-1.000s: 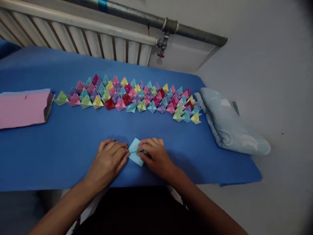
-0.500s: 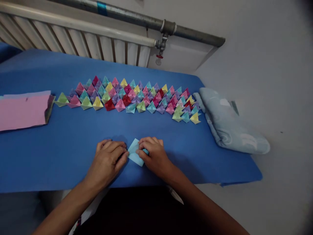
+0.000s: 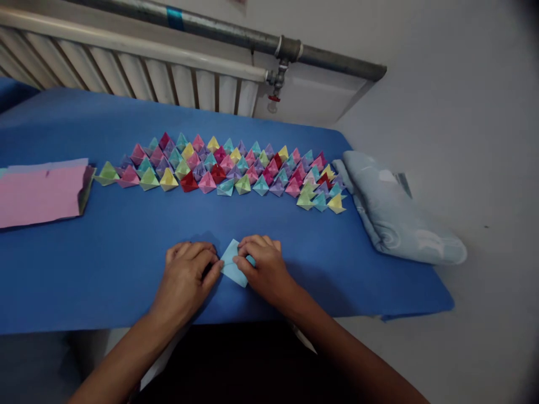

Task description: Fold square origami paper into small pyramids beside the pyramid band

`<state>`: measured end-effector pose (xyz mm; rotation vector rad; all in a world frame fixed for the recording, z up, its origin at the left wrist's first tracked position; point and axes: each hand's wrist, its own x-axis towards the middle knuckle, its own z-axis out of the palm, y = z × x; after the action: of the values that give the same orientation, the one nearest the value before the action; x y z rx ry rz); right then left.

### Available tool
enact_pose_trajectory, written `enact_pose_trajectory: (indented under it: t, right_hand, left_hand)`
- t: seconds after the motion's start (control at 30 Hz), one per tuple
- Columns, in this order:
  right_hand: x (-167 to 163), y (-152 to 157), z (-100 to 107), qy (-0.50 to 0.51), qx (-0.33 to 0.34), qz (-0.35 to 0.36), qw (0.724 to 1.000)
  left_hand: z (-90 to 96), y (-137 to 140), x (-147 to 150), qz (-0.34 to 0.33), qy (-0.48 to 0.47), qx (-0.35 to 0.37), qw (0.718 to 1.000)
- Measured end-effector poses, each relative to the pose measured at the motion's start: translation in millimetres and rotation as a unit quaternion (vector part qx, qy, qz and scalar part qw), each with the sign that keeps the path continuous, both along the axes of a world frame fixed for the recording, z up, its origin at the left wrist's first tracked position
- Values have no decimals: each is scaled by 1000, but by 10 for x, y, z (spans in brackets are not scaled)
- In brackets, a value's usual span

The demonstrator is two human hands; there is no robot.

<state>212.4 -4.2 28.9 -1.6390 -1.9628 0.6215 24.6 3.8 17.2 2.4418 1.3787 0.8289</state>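
A small light-blue sheet of origami paper [image 3: 233, 267], partly folded, lies near the front edge of the blue-covered table [image 3: 126, 252]. My left hand [image 3: 187, 272] pinches its left corner between thumb and fingers. Across the right part of the paper is my right hand [image 3: 263, 266], thumb and fingertips closed on it and hiding that side. Beyond both hands stand several rows of folded paper boats [image 3: 243, 183] in pink, green, yellow, red, purple and blue.
To the left lies a stack of coloured paper [image 3: 42, 191], pink on top. A folded pale-blue blanket [image 3: 391, 213] rests at the right end by the wall. Behind the table are a white radiator [image 3: 181, 84] and a metal pipe [image 3: 236, 36] with a red-handled valve.
My left hand has shifted very slightly, its thumb now a little apart from the fingers at the paper's left corner. The right hand stays almost where it was.
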Motion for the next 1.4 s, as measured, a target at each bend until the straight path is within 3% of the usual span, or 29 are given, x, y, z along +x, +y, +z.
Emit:
enact_pose_trajectory:
  t: [0.87, 0.97, 1.17, 1.4]
  right_hand:
    - [-41, 16, 0, -18, 2, -31, 999]
    - [-37, 17, -17, -24, 13, -30, 999]
    - [-42, 14, -19, -24, 19, -24, 999]
    - [-29, 25, -7, -16, 0, -18, 1000]
  left_hand:
    - [-49, -4, -1, 24, 22, -20, 999]
    - [-48, 5, 1, 2, 52, 25, 998]
    - [-41, -58, -67, -115, 118, 141, 976]
    - [-68, -236, -170, -100, 154, 151, 971]
